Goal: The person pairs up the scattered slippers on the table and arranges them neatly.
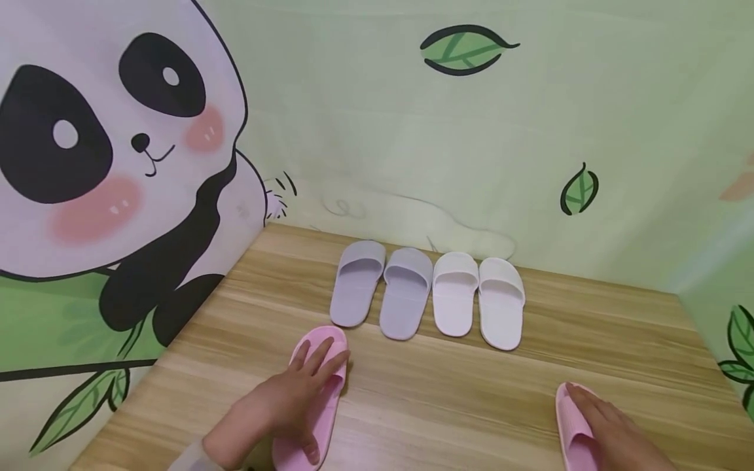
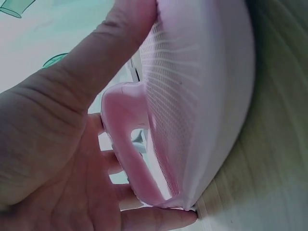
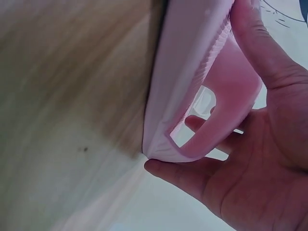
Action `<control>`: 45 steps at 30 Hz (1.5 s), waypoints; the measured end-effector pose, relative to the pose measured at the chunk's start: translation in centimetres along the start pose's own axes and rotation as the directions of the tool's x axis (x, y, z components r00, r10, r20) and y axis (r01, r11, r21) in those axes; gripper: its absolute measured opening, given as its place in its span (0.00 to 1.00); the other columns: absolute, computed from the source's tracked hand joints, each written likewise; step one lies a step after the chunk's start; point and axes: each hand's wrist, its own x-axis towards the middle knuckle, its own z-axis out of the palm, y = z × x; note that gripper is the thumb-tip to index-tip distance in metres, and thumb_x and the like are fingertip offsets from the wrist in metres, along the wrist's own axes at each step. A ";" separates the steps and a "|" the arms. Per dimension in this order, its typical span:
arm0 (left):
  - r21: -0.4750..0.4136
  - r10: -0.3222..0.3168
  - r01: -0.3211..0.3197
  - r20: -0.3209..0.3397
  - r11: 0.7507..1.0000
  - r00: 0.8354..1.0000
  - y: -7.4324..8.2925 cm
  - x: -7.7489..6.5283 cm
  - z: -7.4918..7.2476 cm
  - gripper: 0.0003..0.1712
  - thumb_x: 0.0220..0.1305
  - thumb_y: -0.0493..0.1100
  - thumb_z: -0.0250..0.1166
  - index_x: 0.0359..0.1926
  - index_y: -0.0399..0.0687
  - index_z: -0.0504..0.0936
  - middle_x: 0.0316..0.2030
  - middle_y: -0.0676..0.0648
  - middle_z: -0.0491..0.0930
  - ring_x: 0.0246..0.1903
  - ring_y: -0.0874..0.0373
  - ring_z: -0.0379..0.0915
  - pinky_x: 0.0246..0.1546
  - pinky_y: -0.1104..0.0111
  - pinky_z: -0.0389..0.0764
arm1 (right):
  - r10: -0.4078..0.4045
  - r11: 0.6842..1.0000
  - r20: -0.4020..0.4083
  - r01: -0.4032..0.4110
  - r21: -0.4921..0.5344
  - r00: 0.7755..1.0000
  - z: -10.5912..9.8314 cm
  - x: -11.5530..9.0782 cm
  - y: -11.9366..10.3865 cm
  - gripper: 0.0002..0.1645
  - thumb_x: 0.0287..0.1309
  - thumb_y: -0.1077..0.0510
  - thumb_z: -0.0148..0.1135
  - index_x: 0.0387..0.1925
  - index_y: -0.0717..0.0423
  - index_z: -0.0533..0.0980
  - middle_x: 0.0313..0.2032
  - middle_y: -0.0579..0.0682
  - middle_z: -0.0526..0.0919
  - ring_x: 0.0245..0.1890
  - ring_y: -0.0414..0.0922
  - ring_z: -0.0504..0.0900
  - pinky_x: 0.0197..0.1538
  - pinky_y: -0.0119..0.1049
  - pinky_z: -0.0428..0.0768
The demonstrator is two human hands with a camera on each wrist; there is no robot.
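Note:
On the left of the head view, my left hand (image 1: 294,399) grips a pink slipper (image 1: 324,418) from above, fingers spread over its toe strap. In the left wrist view the thumb (image 2: 115,38) lies at the ribbed footbed (image 2: 168,91), and the little finger reaches the sole's edge beside the strap (image 2: 122,125). At the lower right, my right hand (image 1: 618,425) holds the other pink slipper (image 1: 570,418) across its strap. The right wrist view shows the thumb (image 3: 260,43) on one side and fingers reaching round the strap (image 3: 231,91). Both slippers rest sole-down on the wood-grain surface (image 1: 448,405).
Along the back stand a pair of grey slippers (image 1: 356,301) and, right beside them, a pair of white slippers (image 1: 453,314), toes toward the wall. A pale green backdrop (image 1: 377,118) with leaves rises behind; a printed panda (image 1: 177,170) covers the left side.

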 end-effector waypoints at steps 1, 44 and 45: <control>0.000 0.001 -0.001 0.001 1.000 1.000 0.1 0.0 0.0 0.90 0.15 0.62 0.91 0.82 0.55 0.50 0.82 0.33 0.43 0.77 0.20 0.40 0.56 0.37 0.81 | -0.029 1.000 -0.029 0.029 0.006 0.999 0.2 0.1 0.1 0.86 0.22 0.23 0.83 0.79 0.57 0.55 0.68 0.65 0.71 0.77 0.43 0.57 0.70 0.09 0.36; 0.053 0.068 -0.070 0.046 0.996 0.997 3.4 1.8 -0.2 0.91 0.16 0.61 0.91 0.83 0.55 0.46 0.82 0.33 0.42 0.77 0.20 0.40 0.53 0.39 0.83 | 0.101 0.990 0.080 -0.108 0.090 0.992 -0.6 2.4 -5.1 0.78 0.19 0.46 0.90 0.77 0.58 0.61 0.74 0.59 0.69 0.72 0.64 0.68 0.66 0.08 0.32; 0.049 0.073 -0.075 0.044 0.996 0.996 3.4 1.8 -0.1 0.92 0.15 0.60 0.91 0.83 0.54 0.47 0.82 0.33 0.42 0.76 0.20 0.41 0.54 0.39 0.83 | 0.098 0.990 0.074 -0.105 0.090 0.992 -0.6 2.4 -5.3 0.78 0.18 0.46 0.89 0.77 0.58 0.61 0.74 0.59 0.69 0.72 0.64 0.68 0.67 0.08 0.33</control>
